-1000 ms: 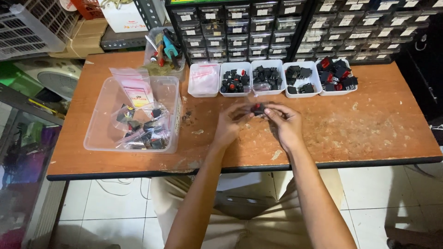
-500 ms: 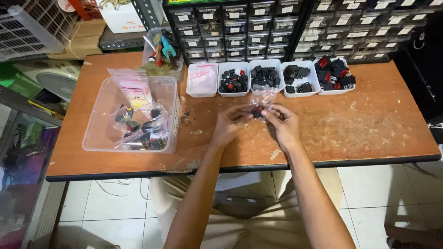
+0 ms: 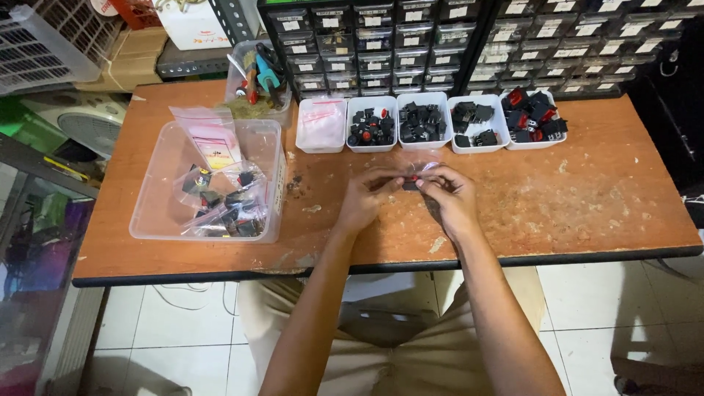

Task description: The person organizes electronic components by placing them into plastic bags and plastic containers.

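Pinched between both hands, left hand (image 3: 367, 196) and right hand (image 3: 449, 196), a small black-and-red switch (image 3: 411, 182) in a clear bag sits above the worn table (image 3: 587, 198), near the white trays (image 3: 425, 117).

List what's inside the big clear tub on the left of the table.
The clear tub holds several small plastic bags of little black parts, plus an upright pink-printed bag. The bags overlap, so whatever is beneath them and their count stay hidden.

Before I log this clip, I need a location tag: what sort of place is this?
Probably a small electronics parts shop or workshop: walls of labelled parts drawers, white trays of small black and red switches on a worn wooden table, and a clear bin of bagged parts.
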